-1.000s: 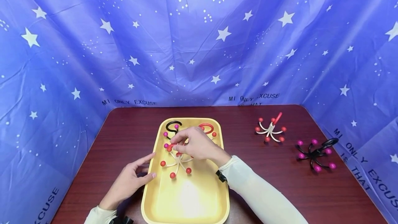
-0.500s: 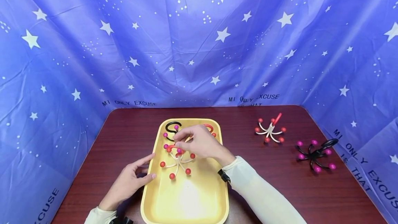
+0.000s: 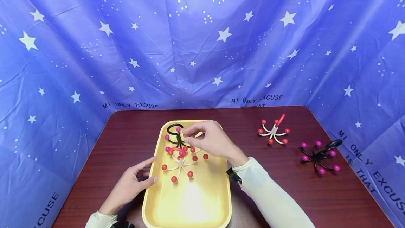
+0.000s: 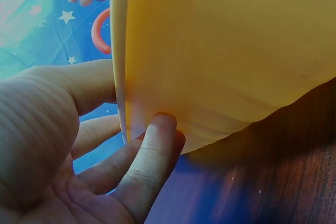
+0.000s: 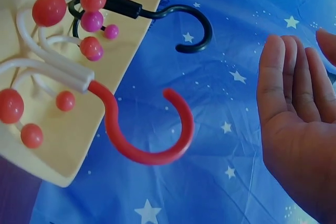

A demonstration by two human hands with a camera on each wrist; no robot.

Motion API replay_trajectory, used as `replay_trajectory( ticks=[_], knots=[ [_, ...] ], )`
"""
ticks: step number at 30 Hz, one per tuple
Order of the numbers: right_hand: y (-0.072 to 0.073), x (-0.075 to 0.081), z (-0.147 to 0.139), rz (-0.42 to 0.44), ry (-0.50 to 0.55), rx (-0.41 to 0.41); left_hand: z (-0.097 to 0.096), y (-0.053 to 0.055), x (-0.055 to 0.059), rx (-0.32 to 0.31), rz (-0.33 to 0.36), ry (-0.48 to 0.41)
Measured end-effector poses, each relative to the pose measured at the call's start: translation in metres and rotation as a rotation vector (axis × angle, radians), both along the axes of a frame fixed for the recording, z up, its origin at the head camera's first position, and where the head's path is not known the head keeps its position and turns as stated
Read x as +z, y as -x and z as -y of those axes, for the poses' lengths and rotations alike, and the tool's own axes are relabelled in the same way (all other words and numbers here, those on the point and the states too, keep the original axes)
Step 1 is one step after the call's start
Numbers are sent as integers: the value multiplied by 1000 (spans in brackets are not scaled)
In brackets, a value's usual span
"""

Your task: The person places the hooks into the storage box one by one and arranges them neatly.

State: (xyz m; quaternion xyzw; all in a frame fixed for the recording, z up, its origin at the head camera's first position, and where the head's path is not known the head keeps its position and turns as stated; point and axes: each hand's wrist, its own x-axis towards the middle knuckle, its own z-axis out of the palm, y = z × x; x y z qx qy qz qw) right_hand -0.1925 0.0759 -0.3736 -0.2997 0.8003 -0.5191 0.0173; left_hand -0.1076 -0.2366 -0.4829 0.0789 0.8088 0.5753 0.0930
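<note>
The tray [image 3: 190, 208] is touched by the spread left hand [image 3: 129, 185]; above it, the uncurled right hand [image 3: 213, 139] is held empty.

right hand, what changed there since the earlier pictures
The right hand drew off the nearest red hook, up and rightward in the head view, apparently letting it go. The left hand, the tray, and the white hanger and black hanger right of it stayed put.

Booth: starry drapes [image 3: 196, 41] around table [image 3: 316, 200]
</note>
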Motion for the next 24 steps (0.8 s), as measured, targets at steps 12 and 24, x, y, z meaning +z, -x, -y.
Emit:
replay_trajectory(
  ticks=[12,24],
  knots=[
    [0,7,-22,50,99,-14,0,0,0,8,17,0],
    [9,9,-56,44,100,-103,1,0,0,2,1,11]
  ],
)
